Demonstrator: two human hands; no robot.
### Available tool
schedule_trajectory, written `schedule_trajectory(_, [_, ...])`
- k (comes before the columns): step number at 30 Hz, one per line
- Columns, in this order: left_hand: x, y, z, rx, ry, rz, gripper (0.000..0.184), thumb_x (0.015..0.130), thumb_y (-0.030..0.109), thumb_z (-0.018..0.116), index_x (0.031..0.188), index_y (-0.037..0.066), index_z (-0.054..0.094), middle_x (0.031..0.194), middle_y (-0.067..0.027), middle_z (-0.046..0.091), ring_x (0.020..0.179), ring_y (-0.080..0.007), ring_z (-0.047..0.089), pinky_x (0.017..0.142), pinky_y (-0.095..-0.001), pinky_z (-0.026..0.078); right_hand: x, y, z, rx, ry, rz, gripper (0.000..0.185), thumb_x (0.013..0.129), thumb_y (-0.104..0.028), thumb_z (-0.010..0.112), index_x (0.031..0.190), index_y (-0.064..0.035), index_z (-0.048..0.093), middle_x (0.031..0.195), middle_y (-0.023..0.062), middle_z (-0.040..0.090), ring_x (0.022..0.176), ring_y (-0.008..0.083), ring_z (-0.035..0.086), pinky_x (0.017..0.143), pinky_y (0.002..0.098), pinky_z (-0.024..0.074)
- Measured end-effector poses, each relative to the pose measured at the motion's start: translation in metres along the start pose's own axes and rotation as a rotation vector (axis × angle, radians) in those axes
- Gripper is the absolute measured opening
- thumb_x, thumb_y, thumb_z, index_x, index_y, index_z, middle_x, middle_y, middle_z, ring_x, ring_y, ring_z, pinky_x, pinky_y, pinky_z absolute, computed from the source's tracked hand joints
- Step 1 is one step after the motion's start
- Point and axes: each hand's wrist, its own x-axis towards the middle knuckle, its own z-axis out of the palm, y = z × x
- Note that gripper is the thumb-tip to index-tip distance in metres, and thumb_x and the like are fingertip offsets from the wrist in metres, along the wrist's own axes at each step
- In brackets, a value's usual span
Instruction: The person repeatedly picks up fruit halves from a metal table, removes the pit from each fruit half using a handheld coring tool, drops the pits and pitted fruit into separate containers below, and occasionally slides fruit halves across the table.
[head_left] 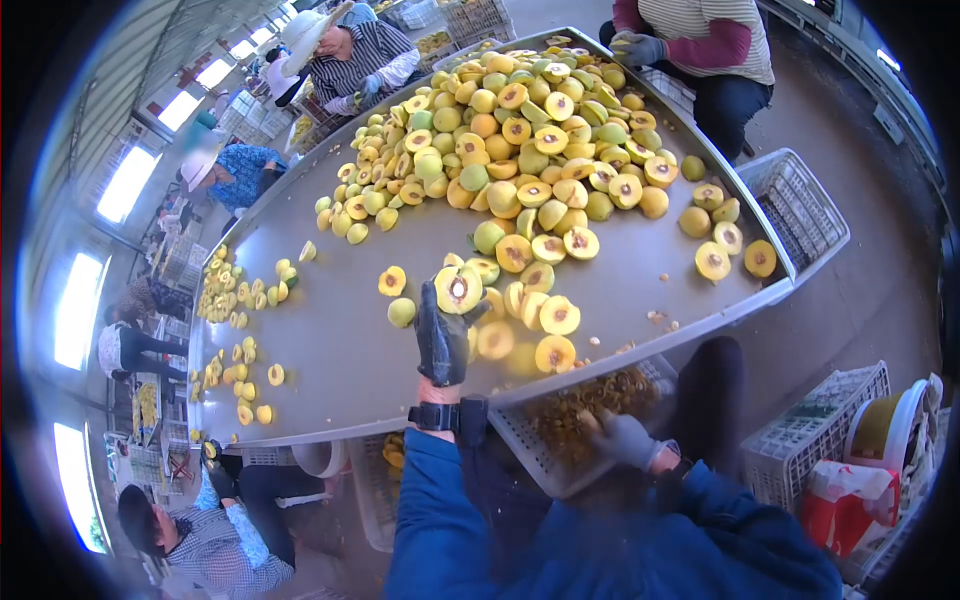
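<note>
My left hand (445, 340), in a dark glove, is closed around a yellow peach half (458, 288) and holds it above the near edge of the metal table (345, 290). The cut face with its pale pit cavity points up toward me. Lower and to the right, my right hand (627, 441), in a grey glove, hangs over a crate (520, 445) of brown pits and scraps (585, 400). Its fingers are blurred against the scraps, and whether they grip anything is unclear. Several loose peach halves (555, 353) lie just right of my left hand.
A large heap of peaches (520, 130) covers the table's far part, with scattered halves (245, 375) at left. Co-workers sit around it, one (700, 50) at the far right. Crates (810, 430) and a white bucket (885, 430) stand to my right.
</note>
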Motion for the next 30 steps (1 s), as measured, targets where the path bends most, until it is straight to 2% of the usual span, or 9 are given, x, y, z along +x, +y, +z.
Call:
schedule_trajectory(1, [-0.018, -0.023, -0.007, 0.251, 0.003, 0.107, 0.031, 0.097, 0.008, 0.056, 0.125, 0.0, 0.044, 0.125, -0.0132, 0.054, 0.105, -0.0279, 0.062, 0.087, -0.0422, 0.057, -0.003, -0.02, -0.016, 0.107, 0.067, 0.004, 0.043, 0.087, -0.032, 0.064, 0.121, -0.0067, 0.057, 0.077, 0.0231, 0.065, 0.072, 0.0405, 0.065, 0.064, 0.0473, 0.0516])
schedule_trajectory(4, [-0.087, 0.002, 0.036, -0.204, 0.006, -0.035, 0.032, 0.099, 0.009, 0.052, 0.128, -0.003, 0.045, 0.127, -0.0164, 0.056, 0.107, -0.0294, 0.062, 0.091, -0.0435, 0.055, -0.012, -0.084, -0.061, 0.474, 0.26, -0.076, 0.044, 0.088, -0.032, 0.065, 0.119, -0.0023, 0.056, 0.088, 0.0265, 0.065, 0.083, 0.0388, 0.067, 0.073, 0.0426, 0.0523])
schedule_trajectory(8, [-0.146, 0.038, 0.074, 0.577, 0.036, 0.304, 0.031, 0.095, 0.005, 0.056, 0.124, -0.004, 0.053, 0.128, -0.017, 0.057, 0.11, -0.0284, 0.061, 0.092, -0.0357, 0.051, -0.021, -0.126, -0.086, 0.459, 0.456, -0.129, 0.041, 0.086, -0.03, 0.066, 0.116, -0.0028, 0.057, 0.087, 0.0243, 0.065, 0.084, 0.0403, 0.066, 0.071, 0.0438, 0.0515])
schedule_trajectory(9, [-0.159, 0.03, 0.076, 0.448, 0.068, 0.203, 0.038, 0.091, 0.004, 0.062, 0.127, -0.004, 0.052, 0.125, -0.017, 0.057, 0.109, -0.0275, 0.061, 0.092, -0.0366, 0.05, -0.024, -0.128, -0.089, 0.405, 0.473, -0.134, 0.041, 0.085, -0.029, 0.067, 0.116, -0.0034, 0.057, 0.086, 0.0239, 0.065, 0.084, 0.0412, 0.065, 0.071, 0.0446, 0.0515])
schedule_trajectory(13, [-0.178, 0.075, 0.104, 0.419, 0.027, 0.165, 0.038, 0.098, 0.014, 0.04, 0.129, -0.006, 0.05, 0.12, -0.0193, 0.061, 0.112, -0.0301, 0.059, 0.1, -0.0367, 0.045, -0.036, -0.13, -0.087, 0.263, 0.576, -0.279, 0.042, 0.081, -0.024, 0.071, 0.118, -0.0097, 0.057, 0.092, 0.0198, 0.066, 0.083, 0.0398, 0.064, 0.068, 0.0451, 0.0519])
schedule_trajectory(20, [-0.209, 0.067, 0.102, 0.274, -0.076, 0.044, 0.035, 0.098, 0.013, 0.042, 0.126, -0.004, 0.052, 0.118, -0.0153, 0.061, 0.111, -0.0261, 0.058, 0.099, -0.0342, 0.044, -0.063, -0.125, -0.087, 0.098, 0.548, -0.434, 0.044, 0.076, -0.008, 0.075, 0.116, -0.0031, 0.059, 0.099, 0.0175, 0.066, 0.088, 0.0353, 0.066, 0.076, 0.041, 0.0528])
schedule_trajectory(22, [-0.219, 0.066, 0.102, 0.211, -0.053, 0.02, 0.034, 0.098, 0.013, 0.044, 0.126, -0.004, 0.052, 0.118, -0.0146, 0.061, 0.11, -0.0252, 0.058, 0.098, -0.0336, 0.045, -0.061, -0.123, -0.083, 0.094, 0.711, -0.544, 0.043, 0.077, -0.007, 0.074, 0.116, -0.0031, 0.058, 0.096, 0.0159, 0.066, 0.083, 0.0338, 0.067, 0.072, 0.0401, 0.0539])
schedule_trajectory(27, [-0.208, 0.065, 0.124, -0.083, -0.023, -0.051, 0.032, 0.097, 0.012, 0.047, 0.125, -0.003, 0.053, 0.117, -0.013, 0.06, 0.108, -0.023, 0.058, 0.096, -0.0321, 0.046, -0.067, -0.13, -0.083, 0.295, 0.704, -0.45, 0.036, 0.086, -0.001, 0.065, 0.12, 0.0038, 0.054, 0.102, 0.014, 0.063, 0.092, 0.0237, 0.064, 0.077, 0.033, 0.0524])
schedule_trajectory(30, [-0.205, 0.068, 0.129, -0.175, -0.003, -0.073, 0.031, 0.097, 0.012, 0.048, 0.124, -0.002, 0.053, 0.116, -0.012, 0.06, 0.107, -0.0216, 0.058, 0.095, -0.0312, 0.046, -0.074, -0.14, -0.086, 0.584, 0.522, -0.359, 0.035, 0.087, 0.0, 0.063, 0.12, 0.0038, 0.053, 0.103, 0.0115, 0.063, 0.091, 0.0182, 0.063, 0.075, 0.0309, 0.0522])
